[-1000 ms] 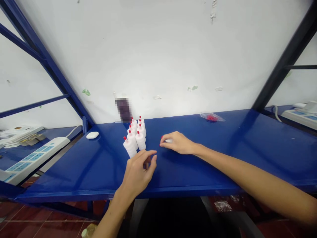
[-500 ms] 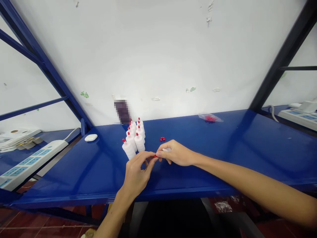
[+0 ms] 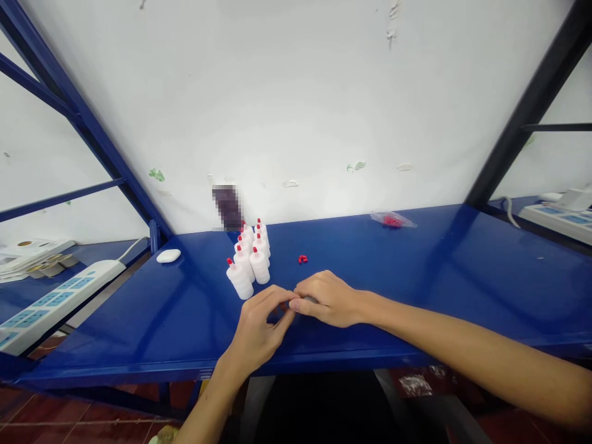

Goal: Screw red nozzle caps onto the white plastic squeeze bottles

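My left hand (image 3: 261, 324) and my right hand (image 3: 328, 299) meet over the front of the blue table, fingertips touching. The left fingers pinch a small red cap, now mostly covered by the fingertips. My right hand is closed, thumb against forefinger, around a small white piece (image 3: 311, 299) that shows only as a pale, shaded bit. Just beyond the left hand, several white squeeze bottles (image 3: 240, 280) with red-tipped nozzles stand in two rows. A few loose red caps (image 3: 302, 259) lie on the table beyond the right hand.
A clear plastic bag with red caps (image 3: 392, 220) lies near the wall. At the left are a white oval case (image 3: 168, 256) and a white power strip (image 3: 60, 302). Metal posts (image 3: 522, 105) rise at both ends of the blue table (image 3: 152, 333).
My right hand has turned over, its knuckles now higher and its fingers closer around the left fingertips. The red cap and white piece, plainer before, are now largely hidden.
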A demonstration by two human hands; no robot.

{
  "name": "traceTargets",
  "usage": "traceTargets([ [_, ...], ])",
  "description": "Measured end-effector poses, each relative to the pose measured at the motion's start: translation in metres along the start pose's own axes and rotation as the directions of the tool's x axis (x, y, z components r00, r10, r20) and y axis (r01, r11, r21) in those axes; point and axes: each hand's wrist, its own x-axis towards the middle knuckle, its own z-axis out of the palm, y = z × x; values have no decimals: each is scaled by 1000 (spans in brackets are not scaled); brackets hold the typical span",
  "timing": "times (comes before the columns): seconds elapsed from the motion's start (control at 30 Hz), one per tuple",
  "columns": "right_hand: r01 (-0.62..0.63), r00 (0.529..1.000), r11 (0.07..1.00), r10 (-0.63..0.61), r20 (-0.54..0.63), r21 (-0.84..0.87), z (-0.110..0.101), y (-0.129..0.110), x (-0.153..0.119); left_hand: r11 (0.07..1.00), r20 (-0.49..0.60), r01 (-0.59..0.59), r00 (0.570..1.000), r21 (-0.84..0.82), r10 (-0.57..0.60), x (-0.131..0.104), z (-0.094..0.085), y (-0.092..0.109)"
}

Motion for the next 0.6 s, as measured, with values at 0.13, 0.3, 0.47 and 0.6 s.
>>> traceTargets([
  [0.13, 9, 1000, 1000, -9, -18, -7, 1, -1, -2, 1000, 42, 2, 999, -10, -1, 1, 1, 0],
  [0.3, 42, 999, 999, -42, 20, -9, 1, -5, -2, 999, 85, -6, 996, 38, 3, -1, 2, -2],
  [0.47, -18, 1000, 999, 18, -7, 30, -4, -4, -1, 993, 94, 97, 990, 68, -104, -4, -6, -1],
  [0.6, -250, 962, 964, 237, -139, -86, -13, 17, 4, 941, 59, 286, 952, 180, -301, -3, -22, -6],
])
